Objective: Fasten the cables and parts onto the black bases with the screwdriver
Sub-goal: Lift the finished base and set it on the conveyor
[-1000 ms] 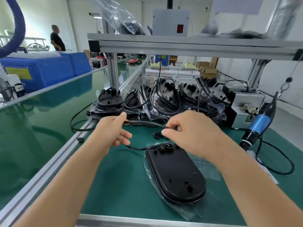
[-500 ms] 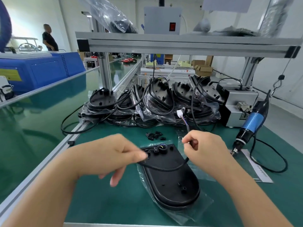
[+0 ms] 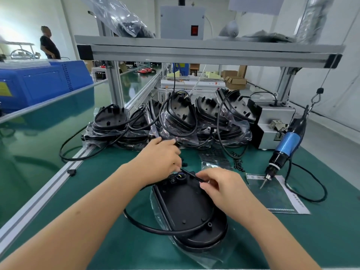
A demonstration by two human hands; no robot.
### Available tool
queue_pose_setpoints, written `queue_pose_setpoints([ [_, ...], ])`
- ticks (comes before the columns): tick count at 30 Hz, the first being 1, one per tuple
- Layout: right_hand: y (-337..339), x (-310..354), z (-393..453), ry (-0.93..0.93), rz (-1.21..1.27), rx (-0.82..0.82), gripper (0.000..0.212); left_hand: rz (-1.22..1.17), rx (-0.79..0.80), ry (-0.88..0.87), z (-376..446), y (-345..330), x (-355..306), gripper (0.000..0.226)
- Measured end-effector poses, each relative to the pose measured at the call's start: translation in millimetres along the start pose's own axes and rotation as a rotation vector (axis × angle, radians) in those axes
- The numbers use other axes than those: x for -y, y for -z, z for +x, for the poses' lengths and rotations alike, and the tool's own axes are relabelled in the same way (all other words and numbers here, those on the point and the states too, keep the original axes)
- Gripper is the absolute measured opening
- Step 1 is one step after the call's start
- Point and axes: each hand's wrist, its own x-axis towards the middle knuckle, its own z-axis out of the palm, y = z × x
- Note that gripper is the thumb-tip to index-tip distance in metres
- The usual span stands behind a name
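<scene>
Your left hand (image 3: 161, 158) and right hand (image 3: 220, 187) meet at the far end of the black base (image 3: 187, 209), centre of frame, lying on its plastic bag on the green mat (image 3: 109, 184). Right fingers are pinched nearly closed on the black cable (image 3: 191, 174); left fingers are curled near the cable entry, grip hidden, cannot tell what they hold. The cable loops round the base's near-left edge. Electric screwdriver (image 3: 286, 147) hangs at right, tip on the instruction sheet (image 3: 280, 193), untouched. Loose small black parts (image 3: 238, 164) lie right of centre, more bagged bases (image 3: 175, 119) behind.

Risks, as judged: cable slips from its seat if you release before clamping; slack loop may snag your forearm; the base may skid on the bag under driver pressure
</scene>
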Motion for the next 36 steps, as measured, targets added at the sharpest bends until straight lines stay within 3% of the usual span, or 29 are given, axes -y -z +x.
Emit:
queue_pose_setpoints([
  [3, -3, -6, -4, -0.145, 0.008, 0.015, 0.017, -0.108, -0.095, 0.151, -16, -12, 2, 0.026],
  [7, -11, -7, -10, -0.358, -0.086, 0.130, 0.041, -0.163, -0.277, 0.423, -54, -25, -7, 0.030],
  [11, -19, -2, -11, -0.366, -0.190, 0.084, 0.049, -0.328, -0.265, 0.493, -88, -35, -30, 0.035],
  [14, -21, -4, -6, -0.390, -0.232, 0.065, 0.052, -0.601, -0.174, 0.549, -108, -39, -52, 0.068],
  [16, -25, -5, -3, -0.423, -0.187, 0.078, 0.051, -0.823, -0.197, 0.636, -109, -41, -65, 0.082],
  [23, -34, 3, 10, -0.557, 0.074, 0.079, 0.047, -1.173, -0.359, 0.903, -81, -47, -69, 0.079],
  [26, -35, 9, 21, -0.620, 0.346, -0.018, 0.039, -1.519, -0.423, 0.924, -68, -46, -59, 0.081],
  [30, -35, 20, 40, -0.604, 0.621, -0.123, 0.032, -2.024, -0.568, 0.728, -68, -48, -44, 0.075],
  [33, -52, 31, 54, -0.587, 0.736, -0.101, 0.030, -2.092, -0.612, 0.675, -76, -54, -35, 0.092],
  [36, -71, 43, 70, -0.530, 0.691, -0.035, 0.031, -1.958, -0.674, 0.744, -84, -58, -20, 0.105],
])
